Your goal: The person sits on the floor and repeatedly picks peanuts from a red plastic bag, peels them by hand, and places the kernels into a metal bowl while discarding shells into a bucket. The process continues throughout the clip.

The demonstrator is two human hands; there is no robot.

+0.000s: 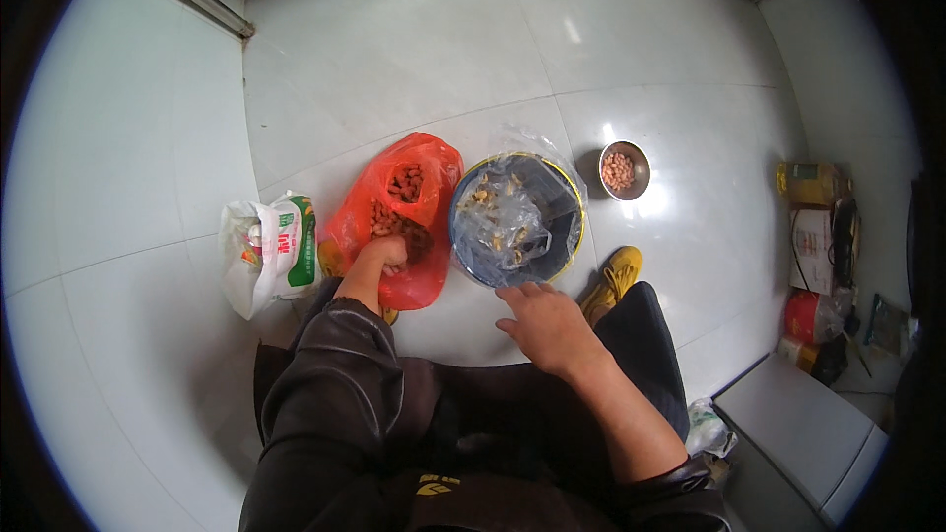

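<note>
A red plastic bag (436, 162) lies open on the tiled floor with many unshelled peanuts (384, 220) in it. My left hand (390, 254) reaches into its near part, fingers curled down by the nuts; whether they grip any is hidden. To the right stands a dark round bin (565, 255) with a yellow rim, lined with a clear plastic bag (510, 207) that holds some peanut shells (484, 196). Just off the bin's near rim is my right hand (536, 318), palm down, fingers apart, with nothing visible in it. Farther right, a small metal bowl (644, 171) contains pinkish shelled peanuts (617, 171).
A white and green printed sack (284, 251) stands left of the red bag. My yellow shoes (621, 273) flank the bin and red bag. Along the right wall are a bottle of yellow liquid (809, 183), a white box (809, 247) and a grey cabinet or box (794, 421).
</note>
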